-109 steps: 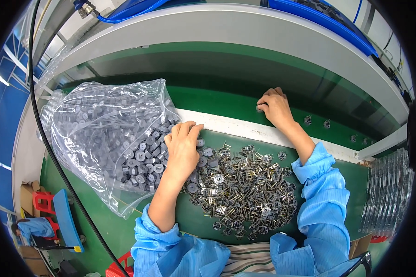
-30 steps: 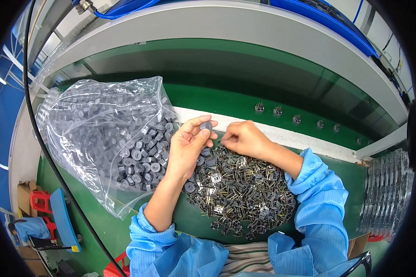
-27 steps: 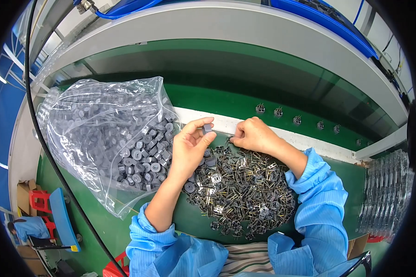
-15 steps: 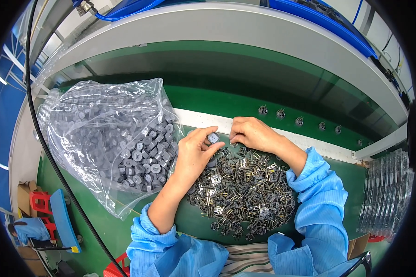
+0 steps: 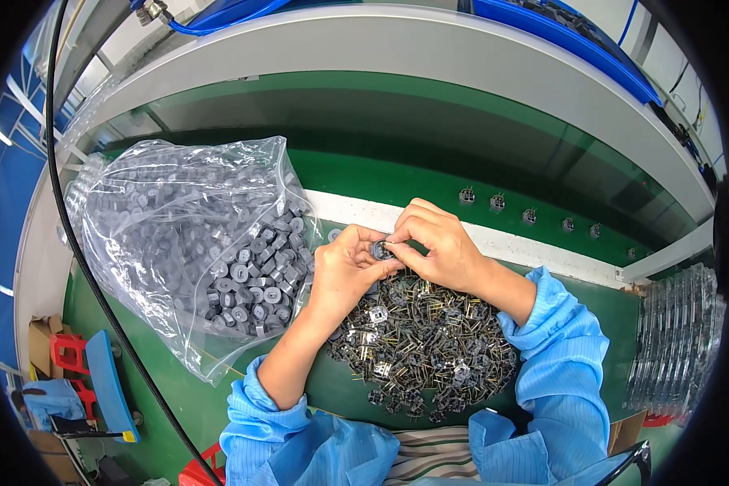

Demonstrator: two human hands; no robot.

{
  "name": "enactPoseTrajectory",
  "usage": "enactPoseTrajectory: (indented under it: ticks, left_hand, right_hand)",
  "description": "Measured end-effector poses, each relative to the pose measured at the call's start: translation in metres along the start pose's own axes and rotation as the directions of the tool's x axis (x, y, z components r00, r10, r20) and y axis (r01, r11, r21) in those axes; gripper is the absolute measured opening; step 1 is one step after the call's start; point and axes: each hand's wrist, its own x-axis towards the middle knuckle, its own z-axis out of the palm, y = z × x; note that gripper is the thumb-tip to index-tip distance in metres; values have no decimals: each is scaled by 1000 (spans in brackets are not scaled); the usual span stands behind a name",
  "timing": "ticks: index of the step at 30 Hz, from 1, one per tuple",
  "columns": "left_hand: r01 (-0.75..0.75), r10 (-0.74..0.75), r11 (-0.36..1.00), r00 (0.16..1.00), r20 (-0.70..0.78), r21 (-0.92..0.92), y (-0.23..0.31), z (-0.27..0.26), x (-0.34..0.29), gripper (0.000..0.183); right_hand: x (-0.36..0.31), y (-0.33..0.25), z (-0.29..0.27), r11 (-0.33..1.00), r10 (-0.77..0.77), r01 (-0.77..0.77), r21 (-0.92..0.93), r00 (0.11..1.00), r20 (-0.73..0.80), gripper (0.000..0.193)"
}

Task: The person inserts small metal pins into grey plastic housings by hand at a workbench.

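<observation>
My left hand (image 5: pixel 346 271) and my right hand (image 5: pixel 434 245) meet above a pile of small metal pin parts (image 5: pixel 425 344) on the green table. Between their fingertips they pinch one small grey ring core (image 5: pixel 381 250), and my right fingers press on it from the right. A clear plastic bag (image 5: pixel 178 235) full of the same grey ring cores lies open just left of my left hand. Several finished small parts (image 5: pixel 498 202) stand in a row on the green belt beyond the white strip.
A white strip (image 5: pixel 526 243) runs across the table behind my hands. Stacked clear trays (image 5: pixel 676 340) stand at the right edge. A black cable (image 5: pixel 81 251) curves down the left side. Blue bins (image 5: pixel 559 32) sit on the grey shelf above.
My right hand came back from the belt, where more finished parts now stand, and met my left hand. My left hand lifted a grey core from the bag; both hands now pinch it.
</observation>
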Motion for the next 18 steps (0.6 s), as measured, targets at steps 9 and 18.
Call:
enactPoseTrajectory:
  ticks: [9,18]
  left_hand:
    - [-201,229,944,970,-82,263,-14,8,-4,33]
    - [-99,86,986,991,-102,-130,-20,8,0,34]
  right_hand:
    - [-9,-1,8,893,380,-382,239,923,60,11]
    - [-3,-4,1,950,252,-247,190,968,-2,17]
